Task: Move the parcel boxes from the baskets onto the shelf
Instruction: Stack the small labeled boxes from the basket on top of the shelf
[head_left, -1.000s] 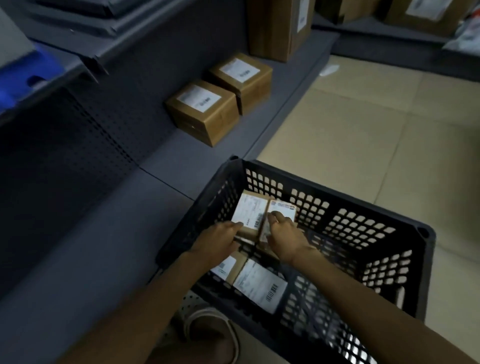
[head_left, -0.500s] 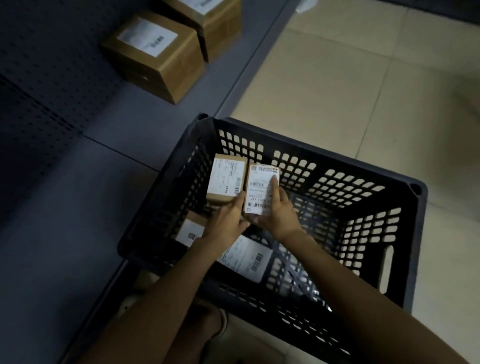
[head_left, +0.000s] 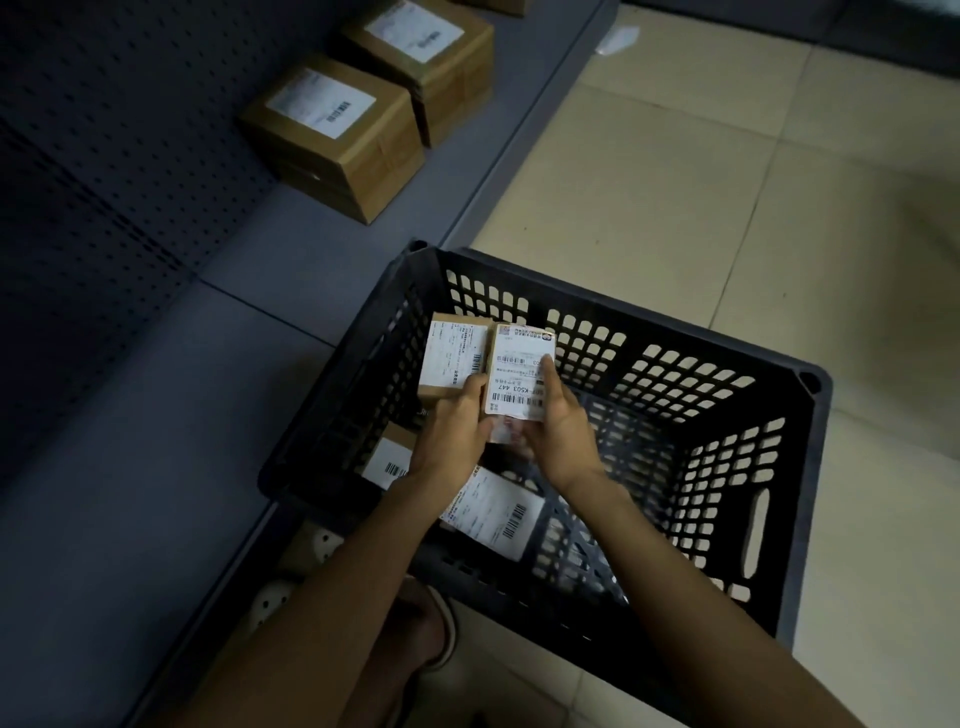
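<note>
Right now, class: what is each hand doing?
Left hand: grips the left small parcel.
Right hand: grips the right small parcel.

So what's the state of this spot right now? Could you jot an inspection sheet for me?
Surface: grey shelf, bare near the basket.
Job's things: two small parcels held above the black basket, left parcel, right parcel; two more lie inside.
Clutter: two larger boxes already on the shelf.
Hands: left hand and right hand each grip one parcel.
Cables: nothing seen.
Surroundings: beige tiled floor, perforated back panel.
</note>
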